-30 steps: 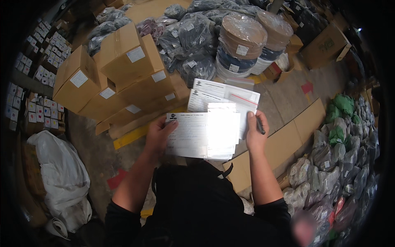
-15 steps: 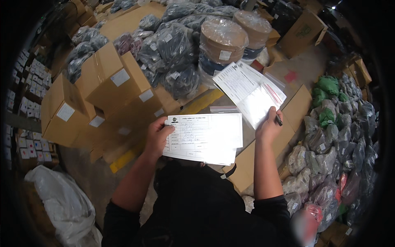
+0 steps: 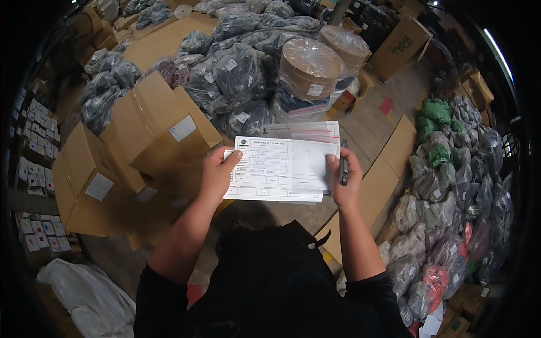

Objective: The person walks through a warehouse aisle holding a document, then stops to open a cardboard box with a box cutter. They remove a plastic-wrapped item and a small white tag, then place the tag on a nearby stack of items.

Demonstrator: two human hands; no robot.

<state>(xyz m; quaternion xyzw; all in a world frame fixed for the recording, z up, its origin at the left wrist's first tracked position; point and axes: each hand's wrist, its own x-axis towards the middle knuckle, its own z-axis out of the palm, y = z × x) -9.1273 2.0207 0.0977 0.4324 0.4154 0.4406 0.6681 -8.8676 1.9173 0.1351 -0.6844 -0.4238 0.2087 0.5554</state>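
A stack of white printed forms [image 3: 262,169] with handwriting lies across both hands in front of my body. My left hand [image 3: 218,172] pinches its left edge, thumb on top. On the right side, my right hand [image 3: 346,177] grips the stack's other edge together with clear zip bags [image 3: 315,135] that have red seal lines. A black pen [image 3: 344,163] is also tucked in the right hand, standing along the fingers. The bags overlap the right part of the forms, and further sheets show behind them.
Cardboard boxes [image 3: 160,127] with white labels stand at the left. Ahead are dark plastic-wrapped bundles [image 3: 231,70] and round wrapped drums [image 3: 313,65]. Many bagged items [image 3: 445,225] pile up on the right, beside a flat cardboard sheet [image 3: 375,180]. White plastic sheeting [image 3: 87,296] lies lower left.
My right hand has come down and left, bringing its papers and zip bags together with the forms in my left hand. My view has shifted slightly.
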